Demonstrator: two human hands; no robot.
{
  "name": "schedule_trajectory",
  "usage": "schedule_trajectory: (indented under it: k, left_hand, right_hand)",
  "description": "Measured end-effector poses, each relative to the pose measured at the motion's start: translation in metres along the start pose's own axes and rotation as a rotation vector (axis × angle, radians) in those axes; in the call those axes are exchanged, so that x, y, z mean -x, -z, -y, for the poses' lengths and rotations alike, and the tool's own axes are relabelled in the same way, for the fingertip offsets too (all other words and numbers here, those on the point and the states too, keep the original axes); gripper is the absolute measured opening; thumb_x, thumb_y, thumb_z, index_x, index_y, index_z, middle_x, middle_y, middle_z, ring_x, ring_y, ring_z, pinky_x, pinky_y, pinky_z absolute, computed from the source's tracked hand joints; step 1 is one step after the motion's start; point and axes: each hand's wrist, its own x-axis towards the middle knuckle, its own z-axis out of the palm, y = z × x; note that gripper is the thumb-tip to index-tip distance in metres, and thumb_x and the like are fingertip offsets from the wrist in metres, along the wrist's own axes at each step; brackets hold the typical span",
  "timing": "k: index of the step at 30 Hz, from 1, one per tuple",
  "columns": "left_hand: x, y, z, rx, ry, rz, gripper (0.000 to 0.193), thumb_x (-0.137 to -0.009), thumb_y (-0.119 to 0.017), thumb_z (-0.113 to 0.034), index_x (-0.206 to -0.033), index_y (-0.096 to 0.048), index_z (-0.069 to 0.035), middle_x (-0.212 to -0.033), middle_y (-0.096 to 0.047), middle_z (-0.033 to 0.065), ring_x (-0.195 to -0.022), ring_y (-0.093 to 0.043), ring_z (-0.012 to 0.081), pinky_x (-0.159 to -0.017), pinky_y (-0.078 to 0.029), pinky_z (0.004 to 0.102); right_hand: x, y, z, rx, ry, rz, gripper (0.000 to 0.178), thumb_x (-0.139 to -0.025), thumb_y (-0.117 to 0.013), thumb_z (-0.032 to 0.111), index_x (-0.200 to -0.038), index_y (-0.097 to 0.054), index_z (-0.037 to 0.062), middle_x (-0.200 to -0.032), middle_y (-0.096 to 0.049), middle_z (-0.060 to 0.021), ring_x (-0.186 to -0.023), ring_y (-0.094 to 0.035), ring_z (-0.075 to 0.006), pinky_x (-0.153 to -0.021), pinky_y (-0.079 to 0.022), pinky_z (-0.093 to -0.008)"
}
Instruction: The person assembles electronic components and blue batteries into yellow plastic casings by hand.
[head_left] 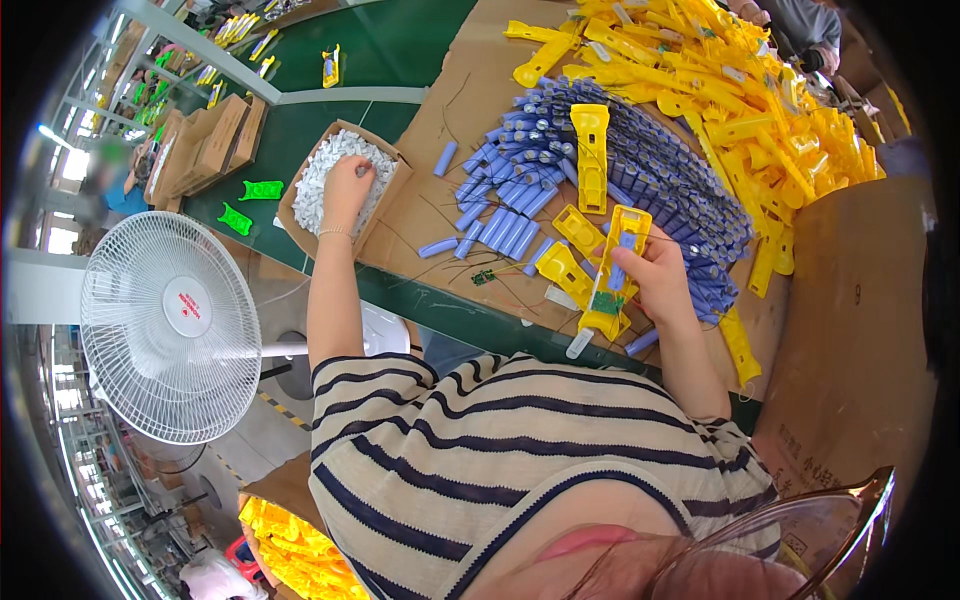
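Holding yellow casing [604, 268] in closed right grip [657, 272], above counter [440, 300]; resting left grip [346, 190] among white pieces [316, 188], impossible to tell whether pinching any; by tilting too much, could drop green board [606, 303]

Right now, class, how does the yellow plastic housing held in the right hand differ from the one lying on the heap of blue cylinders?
Contents: the held housing carries a blue cylinder and a green circuit board; the lying housing shows only yellow plastic.
Pose: the held housing slants in the right hand; the lying housing rests untouched on the heap of blue cylinders.
Shared: both are long, narrow and yellow.
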Motion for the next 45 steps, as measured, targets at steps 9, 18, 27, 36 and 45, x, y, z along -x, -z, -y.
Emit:
schedule_trajectory:
  k: [9, 18, 27, 36, 45]
  left_hand:
    - [0.022, 0.031, -0.048, 0.534, 0.114, -0.22, 0.013, -0.083, -0.063, -0.009, -0.091, -0.065, 0.001, -0.081, -0.066, 0.0111, -0.077, -0.065, 0.0231, -0.069, -0.05, 0.0275]
    - [0.069, 0.076, -0.197, 0.343, -0.398, -0.336, 0.013, -0.073, -0.071, -0.003, -0.086, -0.068, -0.001, -0.082, -0.066, 0.0089, -0.073, -0.064, 0.0197, -0.064, -0.049, 0.0255]
    - [0.09, 0.054, -0.248, 0.958, -0.435, -0.104, 0.016, -0.071, -0.066, 0.011, -0.086, -0.066, 0.005, -0.085, -0.065, 0.0118, -0.073, -0.062, 0.0166, -0.064, -0.049, 0.0233]
    - [0.099, 0.047, -0.271, 0.955, -0.26, 0.31, 0.015, -0.079, -0.063, 0.007, -0.094, -0.065, 0.004, -0.082, -0.064, 0.0075, -0.068, -0.059, 0.0097, -0.06, -0.046, 0.0198]
    - [0.095, 0.043, -0.275, 0.954, -0.144, 0.302, 0.019, -0.08, -0.066, 0.002, -0.098, -0.062, 0.002, -0.079, -0.065, 0.0056, -0.069, -0.059, 0.0083, -0.061, -0.046, 0.0191]
  right_hand:
    - [-0.001, -0.007, 0.006, -0.05, -0.02, 0.017, 0.037, -0.083, -0.059, 0.004, -0.118, -0.05, -0.0009, -0.094, -0.065, -0.0136, -0.079, -0.064, -0.0178, -0.069, -0.053, -0.0298]
    - [0.001, -0.019, 0.021, 0.005, 0.093, 0.078, 0.039, -0.079, -0.068, 0.003, -0.115, -0.054, 0.0011, -0.097, -0.063, -0.0052, -0.082, -0.062, -0.0105, -0.073, -0.051, -0.0246]
    - [0.011, -0.031, 0.045, 0.082, 0.106, 0.105, 0.043, -0.075, -0.072, 0.004, -0.114, -0.055, 0.0001, -0.094, -0.063, -0.0029, -0.079, -0.062, -0.0085, -0.068, -0.051, -0.022]
    - [0.014, -0.026, 0.035, 0.467, 0.251, 0.049, 0.049, -0.07, -0.077, 0.019, -0.111, -0.059, 0.0015, -0.08, -0.065, -0.0067, -0.071, -0.061, -0.0093, -0.063, -0.048, -0.0247]
    - [0.013, -0.024, 0.032, 0.473, 0.211, 0.072, 0.045, -0.07, -0.077, 0.02, -0.108, -0.061, 0.0017, -0.077, -0.064, -0.0061, -0.07, -0.061, -0.0094, -0.062, -0.048, -0.0253]
